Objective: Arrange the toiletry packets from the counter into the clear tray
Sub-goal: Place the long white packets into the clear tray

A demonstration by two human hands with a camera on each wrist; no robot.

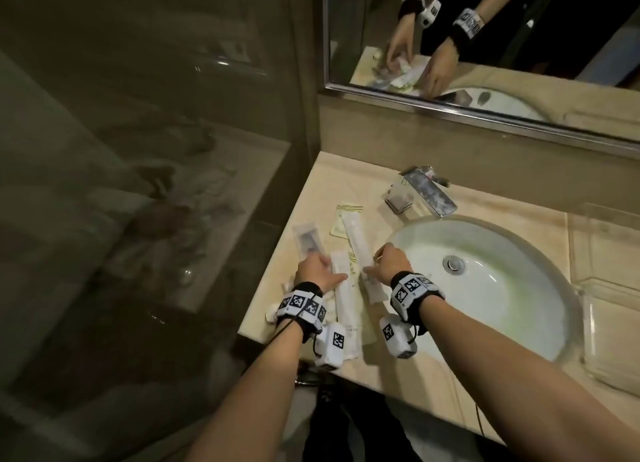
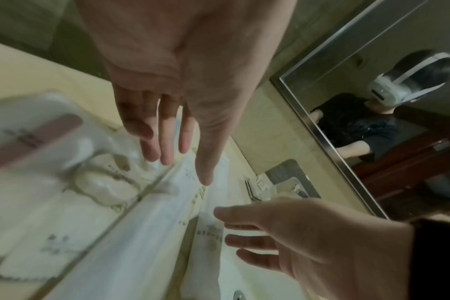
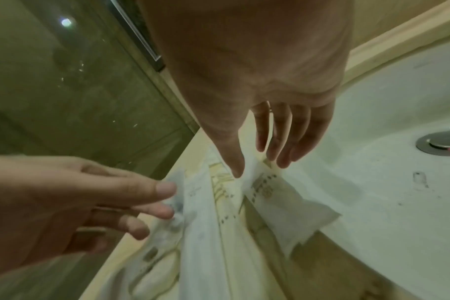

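Several toiletry packets lie in a loose pile on the beige counter (image 1: 311, 184), left of the sink. Among them are a long white packet (image 1: 358, 243), a second white one (image 1: 344, 299) and a clear packet (image 1: 306, 238). My left hand (image 1: 332, 269) hovers over the pile's left side with straight fingers (image 2: 167, 154) and holds nothing. My right hand (image 1: 375, 259) reaches over the right side; its thumb and fingers (image 3: 278, 154) spread just above a white packet (image 3: 283, 205). The clear tray (image 1: 585, 323) stands on the counter right of the sink.
A white sink basin (image 1: 502, 288) with a chrome drain separates the pile from the tray. The chrome faucet (image 1: 427, 191) stands behind it. A mirror (image 1: 485, 46) covers the back wall, and a glass partition (image 1: 138, 150) borders the counter's left edge.
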